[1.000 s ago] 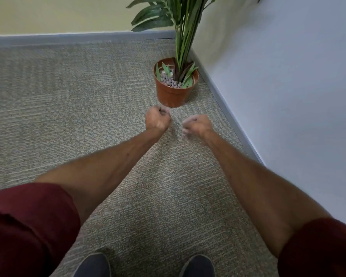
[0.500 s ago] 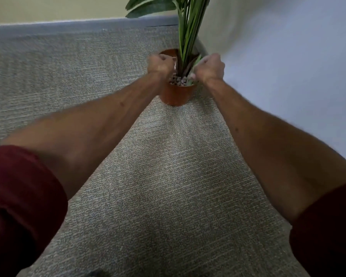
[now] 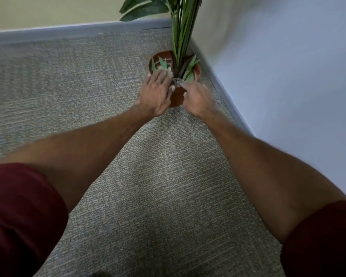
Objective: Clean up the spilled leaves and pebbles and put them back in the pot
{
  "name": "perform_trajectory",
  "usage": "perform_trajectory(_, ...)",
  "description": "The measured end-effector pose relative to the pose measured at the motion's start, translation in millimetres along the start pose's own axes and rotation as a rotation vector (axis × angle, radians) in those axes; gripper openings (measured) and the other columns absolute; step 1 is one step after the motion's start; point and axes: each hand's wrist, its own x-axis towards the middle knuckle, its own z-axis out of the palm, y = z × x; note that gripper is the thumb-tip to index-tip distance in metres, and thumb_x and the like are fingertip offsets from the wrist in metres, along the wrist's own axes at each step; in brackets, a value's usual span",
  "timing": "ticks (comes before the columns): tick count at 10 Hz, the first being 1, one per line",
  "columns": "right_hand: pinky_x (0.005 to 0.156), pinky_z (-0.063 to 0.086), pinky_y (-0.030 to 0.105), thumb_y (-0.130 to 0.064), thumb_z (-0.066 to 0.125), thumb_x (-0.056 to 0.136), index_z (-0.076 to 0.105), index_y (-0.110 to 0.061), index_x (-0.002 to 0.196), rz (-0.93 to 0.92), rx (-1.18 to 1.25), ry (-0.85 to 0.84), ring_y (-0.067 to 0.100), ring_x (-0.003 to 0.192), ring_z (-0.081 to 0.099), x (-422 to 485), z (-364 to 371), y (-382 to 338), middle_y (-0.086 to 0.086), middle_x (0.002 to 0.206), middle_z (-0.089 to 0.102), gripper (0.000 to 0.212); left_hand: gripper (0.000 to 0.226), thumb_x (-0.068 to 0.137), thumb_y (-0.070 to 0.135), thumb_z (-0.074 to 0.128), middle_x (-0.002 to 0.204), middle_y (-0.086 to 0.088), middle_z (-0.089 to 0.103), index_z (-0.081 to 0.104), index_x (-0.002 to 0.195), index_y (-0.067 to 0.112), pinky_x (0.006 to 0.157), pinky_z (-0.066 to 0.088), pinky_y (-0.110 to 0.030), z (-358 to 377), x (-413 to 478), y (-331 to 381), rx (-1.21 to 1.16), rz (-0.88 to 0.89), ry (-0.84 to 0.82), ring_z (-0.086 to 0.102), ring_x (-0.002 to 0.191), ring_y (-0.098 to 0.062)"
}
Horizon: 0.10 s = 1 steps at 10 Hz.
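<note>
Terracotta pot (image 3: 176,96): brown-orange plastic-looking thing, sitting on the carpet right in the corner, squeezed between both hands, only a strip of its front wall showing in the gap.
Left hand (image 3: 155,94): palm down, fingers (image 3: 161,75) spread loose and flat over the near-left part of the pot top, tips a bit blurry. Nothing visibly pinched, looks opened out.
Right hand (image 3: 198,99): just right of the pot, knuckles up, fingers curled in toward the rim. Pretty smeared with motion blur, so can't tell if holding anything or just loosely closed.
Pebbles (image 3: 176,81): small grey cluster inside the pot, right between the two sets of fingertips.
Loose leaves (image 3: 163,63): short green blades poking up inside the pot, just past the left fingertips; a few more (image 3: 191,64) beyond the right hand.
Plant stems (image 3: 181,37): tall green bunch rising from the pot's middle, straight beyond the gap between the hands.
Carpet (image 3: 158,186): grey-beige woven, bare everywhere on the near side of the hands.
Walls: pale blue one (image 3: 288,66) off to the right of the right hand, grey baseboard (image 3: 68,32) well beyond the left.
Sleeves (image 3: 18,216): dark red, both arms, close to camera.
</note>
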Motion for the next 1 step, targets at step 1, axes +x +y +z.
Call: perform_trajectory(1,0.130,0.023,0.060,-0.029,0.061,0.104,0.040,-0.016,0.162,-0.037,-0.125,-0.053,0.026,0.155,0.040,-6.2,8.1,1.3,0.006,0.165,0.045,0.063,0.065,0.114,0.048,0.015,0.176,-0.012,0.023,0.020,0.169,0.013,0.135,0.011,-0.052,-0.4,-14.8,-9.3,0.052,0.141,-0.013,0.015,0.165,-0.029)
